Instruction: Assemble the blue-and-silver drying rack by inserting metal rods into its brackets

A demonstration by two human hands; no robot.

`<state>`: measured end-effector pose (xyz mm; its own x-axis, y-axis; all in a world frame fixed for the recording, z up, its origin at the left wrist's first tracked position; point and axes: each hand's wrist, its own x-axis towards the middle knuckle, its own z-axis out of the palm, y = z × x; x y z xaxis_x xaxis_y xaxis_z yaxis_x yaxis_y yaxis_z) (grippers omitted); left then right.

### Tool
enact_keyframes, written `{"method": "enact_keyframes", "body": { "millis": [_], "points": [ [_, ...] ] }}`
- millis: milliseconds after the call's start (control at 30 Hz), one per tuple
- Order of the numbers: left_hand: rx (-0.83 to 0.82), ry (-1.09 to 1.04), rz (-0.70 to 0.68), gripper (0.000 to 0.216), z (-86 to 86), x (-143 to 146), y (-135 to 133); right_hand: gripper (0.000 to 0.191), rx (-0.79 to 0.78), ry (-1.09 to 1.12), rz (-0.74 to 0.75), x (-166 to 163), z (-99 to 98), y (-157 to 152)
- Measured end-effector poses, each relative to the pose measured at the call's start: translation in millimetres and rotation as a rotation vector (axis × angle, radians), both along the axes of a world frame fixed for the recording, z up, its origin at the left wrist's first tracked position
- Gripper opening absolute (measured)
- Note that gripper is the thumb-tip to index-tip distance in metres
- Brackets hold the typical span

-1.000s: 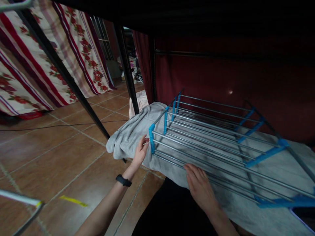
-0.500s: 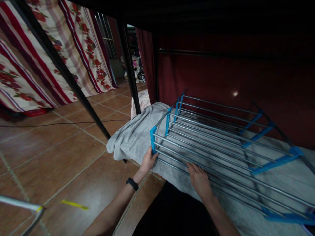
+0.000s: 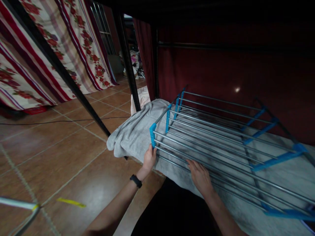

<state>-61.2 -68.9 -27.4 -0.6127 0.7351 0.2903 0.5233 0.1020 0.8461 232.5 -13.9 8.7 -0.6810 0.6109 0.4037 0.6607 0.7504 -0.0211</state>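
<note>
A shoe rack (image 3: 221,127) of grey metal tubes with blue plastic brackets lies on a grey blanket (image 3: 134,132). My left hand (image 3: 149,159) is closed around the lower end of the blue bracket (image 3: 152,135) at the rack's near left corner; its fingertips are partly hidden behind the bracket. A dark band circles that wrist. Farther right, my right hand (image 3: 200,177) has its fingers curled over one of the near tubes, and the thumb is hidden beneath.
Black bed-frame posts (image 3: 128,62) rise at the left, and a dark surface hangs overhead. Behind the rack is a dark red wall (image 3: 209,72). On the tiled floor (image 3: 73,164) lie a yellow strip (image 3: 71,202), a cable and a bent metal tube (image 3: 18,203). A floral curtain (image 3: 81,49) hangs beyond.
Both hands keep their places on the rack. The left forearm has shifted slightly to the right, and the view has tilted a little.
</note>
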Motion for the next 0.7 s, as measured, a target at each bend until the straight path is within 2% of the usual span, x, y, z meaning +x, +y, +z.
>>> {"method": "enact_keyframes", "body": {
  "millis": [700],
  "points": [
    [-0.002, -0.015, -0.026, 0.011, 1.4, -2.1, -0.8, 0.039, -0.072, -0.117, -0.016, -0.7, 1.7, 0.9]
  ]
}}
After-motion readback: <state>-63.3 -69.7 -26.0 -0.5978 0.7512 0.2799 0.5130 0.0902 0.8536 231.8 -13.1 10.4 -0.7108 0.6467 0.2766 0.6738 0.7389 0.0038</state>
